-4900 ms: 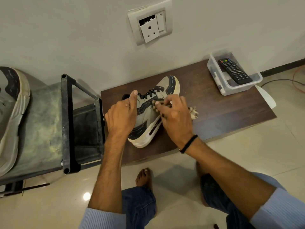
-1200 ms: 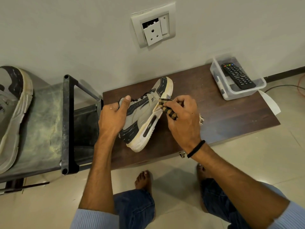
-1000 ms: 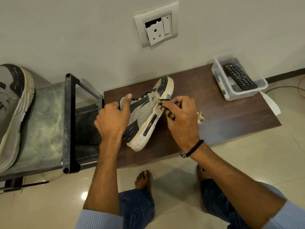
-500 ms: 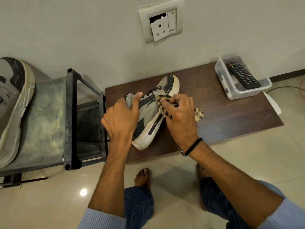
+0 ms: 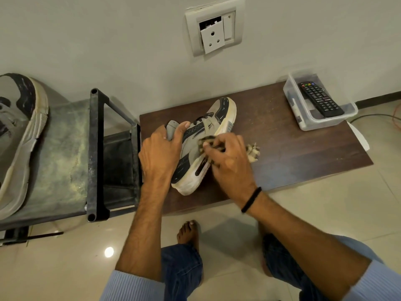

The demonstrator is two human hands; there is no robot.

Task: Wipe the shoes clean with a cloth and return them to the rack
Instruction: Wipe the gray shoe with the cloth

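Note:
A grey and black sneaker (image 5: 219,111) with a cream sole lies on a low dark wooden table (image 5: 282,137), toe towards the wall. My left hand (image 5: 161,153) grips its heel and collar, thumb over the tongue. My right hand (image 5: 227,161) holds a striped cloth (image 5: 251,151) bunched in its fingers and presses it against the shoe's side near the midsole. The cloth's frayed end sticks out to the right of the hand. A second matching sneaker (image 5: 19,131) rests on the top shelf of the metal rack (image 5: 95,153) at the left.
A clear plastic box (image 5: 303,118) holding a black remote (image 5: 321,98) stands at the table's far right corner. A wall socket (image 5: 213,26) hangs above. My bare foot (image 5: 187,233) and knees are on the tiled floor below. A cable runs along the floor at right.
My right hand has slid the cloth back along the shoe's side, from near the toe towards the middle. My left hand keeps its hold on the heel.

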